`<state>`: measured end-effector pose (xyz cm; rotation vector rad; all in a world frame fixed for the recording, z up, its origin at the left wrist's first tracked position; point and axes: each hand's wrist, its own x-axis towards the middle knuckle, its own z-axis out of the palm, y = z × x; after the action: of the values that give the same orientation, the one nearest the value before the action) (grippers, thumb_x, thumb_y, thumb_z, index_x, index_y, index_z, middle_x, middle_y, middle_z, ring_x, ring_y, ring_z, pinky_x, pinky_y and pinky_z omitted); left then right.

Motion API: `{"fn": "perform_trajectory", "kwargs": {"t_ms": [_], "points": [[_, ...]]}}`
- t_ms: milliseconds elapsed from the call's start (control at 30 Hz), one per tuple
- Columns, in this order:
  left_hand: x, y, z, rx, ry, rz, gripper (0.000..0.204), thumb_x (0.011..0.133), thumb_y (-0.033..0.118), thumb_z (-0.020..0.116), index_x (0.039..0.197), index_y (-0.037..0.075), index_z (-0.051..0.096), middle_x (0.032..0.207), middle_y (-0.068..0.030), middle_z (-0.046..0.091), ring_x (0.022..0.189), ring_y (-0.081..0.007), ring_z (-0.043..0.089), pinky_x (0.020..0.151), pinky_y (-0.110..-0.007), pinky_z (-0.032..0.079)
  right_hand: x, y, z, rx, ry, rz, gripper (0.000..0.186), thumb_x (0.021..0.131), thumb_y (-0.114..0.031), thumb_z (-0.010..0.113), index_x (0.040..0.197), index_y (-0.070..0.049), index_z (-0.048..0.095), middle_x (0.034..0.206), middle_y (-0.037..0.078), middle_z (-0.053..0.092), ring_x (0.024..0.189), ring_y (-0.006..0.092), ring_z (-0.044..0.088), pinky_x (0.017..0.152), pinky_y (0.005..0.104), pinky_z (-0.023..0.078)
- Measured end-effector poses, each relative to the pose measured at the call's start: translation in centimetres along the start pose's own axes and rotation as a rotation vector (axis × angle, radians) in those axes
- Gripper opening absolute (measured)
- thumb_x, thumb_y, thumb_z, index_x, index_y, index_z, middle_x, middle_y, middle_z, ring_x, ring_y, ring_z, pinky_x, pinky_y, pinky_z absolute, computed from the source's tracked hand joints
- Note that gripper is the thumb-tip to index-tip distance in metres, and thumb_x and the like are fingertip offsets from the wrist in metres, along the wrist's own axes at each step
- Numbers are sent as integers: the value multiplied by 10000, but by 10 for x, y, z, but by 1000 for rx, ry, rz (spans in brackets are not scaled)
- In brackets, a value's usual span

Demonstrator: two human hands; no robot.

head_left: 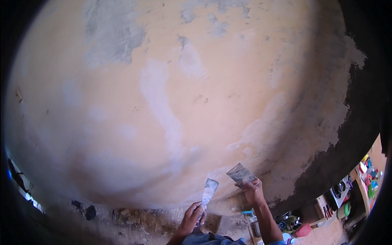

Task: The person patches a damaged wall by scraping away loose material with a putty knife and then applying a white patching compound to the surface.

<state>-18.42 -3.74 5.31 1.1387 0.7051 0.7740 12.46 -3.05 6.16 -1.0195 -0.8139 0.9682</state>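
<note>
My left hand (190,217), low in the middle, is closed round the handle of a putty knife (210,188). Its pale, smeared blade points up toward the wall. To the right and a little higher, my right hand (252,189) grips the edge of a flat, rectangular grey plate (240,173), which looks like a wide scraper blade. The plate and the knife are apart from each other. Behind both rises a large cream wall (220,110) with whitish filler streaks and grey patches. Whether either tool touches the wall I cannot tell.
A dark, unevenly edged band (326,163) runs along the wall's right side. At the lower right are a red container (304,230), a green container (346,209) and shelves with colourful household items. A small wall switch or socket (18,95) sits far left.
</note>
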Motion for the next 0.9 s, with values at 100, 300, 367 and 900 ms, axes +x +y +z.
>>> {"fn": "perform_trajectory", "kwargs": {"t_ms": [100,300,367,900], "points": [[-16,27,13,-177,-71,-55,326,1036,208,480,1281,-7,492,867,-72,575,615,-103,505,534,-235,405,-28,-48,45,-290,-128,-288,249,926,-266,634,955,-41,735,1008,91,705,1005,255,657,1029,458,407],[-20,79,14,-111,-176,-5,320,1041,190,473,1281,-21,499,892,-83,574,602,-102,479,524,-230,384,-25,-103,58,-934,-343,-792,389,1019,-370,465,1078,-104,743,1156,86,701,1157,294,625,1072,518,369],[-19,85,8,-69,-197,65,328,1046,178,462,1293,-36,488,862,-81,563,582,-95,462,524,-230,377,-9,-98,44,-1030,-229,-795,400,1018,-373,457,1088,-100,741,1152,97,698,1145,307,629,1055,504,387],[27,119,-116,-15,-315,7,354,1001,156,538,1299,-29,494,803,-94,578,519,-93,476,450,-212,361,14,-67,146,-879,-235,-776,256,858,-36,579,1063,-54,731,1098,125,713,1112,321,647,1054,479,404]]}}
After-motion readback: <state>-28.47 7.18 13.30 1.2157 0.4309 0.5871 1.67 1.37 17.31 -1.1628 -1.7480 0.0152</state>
